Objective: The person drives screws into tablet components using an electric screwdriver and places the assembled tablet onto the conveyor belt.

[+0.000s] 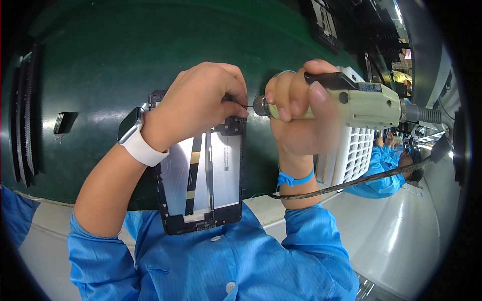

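Observation:
My right hand [299, 108] is wrapped round a pale green electric screwdriver [374, 103] with a black lever. The tool lies nearly level, its thin bit pointing left. At the bit's tip, the thumb and fingers of my left hand [211, 98] are pinched together; whatever they hold is too small to make out. Beneath that hand is an opened tablet [201, 220] with a black frame, silvery inner plates and dark ribbon cables. Its near end reaches past the table edge towards my body. My left hand and wrist cover part of its upper end.
On the green table [125, 45], a small dark stack of parts [61, 123] sits at left, beside upright black panels [24, 118]. A white plastic basket [357, 155] stands right of my forearm. Another device [324, 25] lies far right. The screwdriver's cord [351, 184] crosses my right forearm. Beyond, a person in blue [379, 175] is at work.

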Action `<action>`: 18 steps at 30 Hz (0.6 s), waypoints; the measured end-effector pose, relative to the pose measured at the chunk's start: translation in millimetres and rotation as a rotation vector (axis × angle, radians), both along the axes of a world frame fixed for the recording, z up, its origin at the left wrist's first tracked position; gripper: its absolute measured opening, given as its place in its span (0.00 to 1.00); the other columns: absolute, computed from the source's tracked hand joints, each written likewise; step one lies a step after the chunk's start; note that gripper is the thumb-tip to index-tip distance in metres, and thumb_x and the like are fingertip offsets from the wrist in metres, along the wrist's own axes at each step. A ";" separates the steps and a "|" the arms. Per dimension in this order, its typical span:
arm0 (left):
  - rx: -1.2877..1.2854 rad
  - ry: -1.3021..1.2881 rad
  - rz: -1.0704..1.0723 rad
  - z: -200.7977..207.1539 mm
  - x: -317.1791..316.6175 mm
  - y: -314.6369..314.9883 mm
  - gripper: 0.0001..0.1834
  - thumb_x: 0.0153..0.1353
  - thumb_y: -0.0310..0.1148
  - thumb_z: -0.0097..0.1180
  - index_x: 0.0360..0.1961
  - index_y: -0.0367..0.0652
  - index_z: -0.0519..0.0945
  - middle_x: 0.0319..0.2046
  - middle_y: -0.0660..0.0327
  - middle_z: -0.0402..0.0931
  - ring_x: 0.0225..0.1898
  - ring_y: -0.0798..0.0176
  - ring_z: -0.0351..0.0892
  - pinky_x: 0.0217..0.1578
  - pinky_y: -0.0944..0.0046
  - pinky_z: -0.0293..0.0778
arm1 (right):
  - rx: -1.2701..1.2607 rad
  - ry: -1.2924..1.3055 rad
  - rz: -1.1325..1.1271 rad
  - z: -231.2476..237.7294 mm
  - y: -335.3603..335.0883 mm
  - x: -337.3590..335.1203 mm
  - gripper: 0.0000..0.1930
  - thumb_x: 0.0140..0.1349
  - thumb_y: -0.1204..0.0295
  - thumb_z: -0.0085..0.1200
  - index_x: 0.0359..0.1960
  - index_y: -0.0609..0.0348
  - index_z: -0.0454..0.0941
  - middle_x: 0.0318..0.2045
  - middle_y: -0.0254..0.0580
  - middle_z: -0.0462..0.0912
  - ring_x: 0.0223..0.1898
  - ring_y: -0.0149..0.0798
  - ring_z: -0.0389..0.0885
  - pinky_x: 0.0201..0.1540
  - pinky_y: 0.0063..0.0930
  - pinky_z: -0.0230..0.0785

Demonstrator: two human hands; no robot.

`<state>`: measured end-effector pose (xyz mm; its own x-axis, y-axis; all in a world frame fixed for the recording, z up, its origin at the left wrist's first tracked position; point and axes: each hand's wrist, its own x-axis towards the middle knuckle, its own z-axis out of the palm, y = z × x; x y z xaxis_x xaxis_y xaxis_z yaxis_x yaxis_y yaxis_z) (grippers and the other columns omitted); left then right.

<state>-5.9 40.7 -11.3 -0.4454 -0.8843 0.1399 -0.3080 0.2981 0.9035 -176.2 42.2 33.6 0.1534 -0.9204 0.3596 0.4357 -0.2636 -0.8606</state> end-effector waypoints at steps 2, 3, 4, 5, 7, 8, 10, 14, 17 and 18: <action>-0.009 -0.001 -0.001 -1.3 -0.9 0.0 0.07 0.48 0.23 0.69 0.30 0.38 0.87 0.35 0.60 0.82 0.36 0.58 0.82 0.39 0.62 0.77 | -0.001 0.002 0.000 0.5 0.1 0.2 0.15 0.59 0.75 0.48 0.47 0.70 0.71 0.15 0.38 0.67 0.17 0.31 0.64 0.26 0.31 0.64; -0.008 -0.004 -0.002 -0.6 -0.8 0.1 0.07 0.48 0.23 0.69 0.30 0.38 0.87 0.35 0.60 0.82 0.36 0.58 0.82 0.39 0.62 0.77 | -0.001 -0.005 0.003 0.6 0.3 0.1 0.15 0.59 0.75 0.48 0.47 0.70 0.71 0.15 0.38 0.67 0.17 0.31 0.64 0.26 0.31 0.64; -0.004 -0.012 -0.002 0.6 -0.4 0.0 0.06 0.48 0.23 0.69 0.30 0.38 0.87 0.35 0.60 0.82 0.36 0.58 0.82 0.39 0.62 0.77 | 0.000 -0.008 0.001 1.2 0.1 0.6 0.15 0.59 0.75 0.48 0.47 0.70 0.71 0.15 0.38 0.67 0.17 0.31 0.64 0.26 0.31 0.64; 0.000 -0.018 -0.002 1.5 -0.1 -0.1 0.06 0.47 0.23 0.69 0.30 0.39 0.87 0.35 0.61 0.82 0.36 0.57 0.82 0.39 0.62 0.76 | 0.005 -0.002 0.010 2.1 -0.5 1.5 0.15 0.59 0.75 0.48 0.47 0.70 0.71 0.15 0.38 0.67 0.17 0.31 0.64 0.26 0.31 0.65; -0.002 -0.023 -0.003 2.9 0.1 -0.2 0.06 0.47 0.23 0.69 0.30 0.39 0.87 0.35 0.61 0.82 0.36 0.57 0.82 0.39 0.62 0.76 | 0.009 0.005 0.016 2.5 -0.6 1.0 0.15 0.59 0.76 0.48 0.47 0.70 0.71 0.15 0.39 0.67 0.17 0.31 0.65 0.27 0.31 0.65; -0.005 -0.027 -0.002 3.2 0.1 -0.1 0.07 0.47 0.24 0.69 0.30 0.39 0.87 0.35 0.61 0.82 0.36 0.57 0.82 0.39 0.62 0.76 | 0.017 -0.002 0.020 2.1 -0.4 0.5 0.15 0.59 0.76 0.48 0.47 0.70 0.71 0.15 0.39 0.68 0.17 0.31 0.65 0.27 0.31 0.65; -0.012 -0.026 0.004 2.2 0.1 -0.2 0.07 0.47 0.24 0.69 0.30 0.39 0.87 0.35 0.61 0.82 0.36 0.57 0.82 0.39 0.62 0.76 | 0.021 -0.011 0.029 1.3 -1.2 1.2 0.15 0.59 0.76 0.48 0.47 0.70 0.71 0.15 0.40 0.68 0.17 0.31 0.65 0.27 0.31 0.65; -0.008 -0.021 0.008 0.4 0.2 -0.1 0.07 0.47 0.23 0.69 0.30 0.39 0.87 0.35 0.61 0.82 0.36 0.58 0.82 0.39 0.62 0.76 | -0.005 -0.004 0.016 -0.1 -0.8 2.1 0.15 0.59 0.77 0.48 0.47 0.70 0.71 0.15 0.40 0.68 0.17 0.31 0.64 0.26 0.31 0.65; 0.008 -0.030 0.011 1.4 1.6 0.8 0.07 0.48 0.23 0.69 0.31 0.38 0.86 0.34 0.60 0.81 0.36 0.58 0.82 0.39 0.63 0.76 | -0.009 0.007 0.024 -1.6 -1.3 2.2 0.15 0.59 0.76 0.48 0.47 0.70 0.71 0.15 0.40 0.68 0.17 0.31 0.65 0.27 0.31 0.65; 0.008 -0.028 0.009 0.0 1.1 0.8 0.07 0.48 0.23 0.69 0.31 0.38 0.86 0.34 0.60 0.81 0.36 0.58 0.82 0.39 0.63 0.76 | -0.013 0.011 0.026 -0.6 -1.0 2.0 0.14 0.59 0.76 0.48 0.47 0.70 0.71 0.15 0.40 0.68 0.17 0.31 0.65 0.27 0.31 0.65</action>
<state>-4.8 41.5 -11.3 -0.4413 -0.8892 0.1209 -0.3354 0.2884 0.8968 -174.3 41.3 33.0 0.1813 -0.9113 0.3698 0.4330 -0.2636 -0.8620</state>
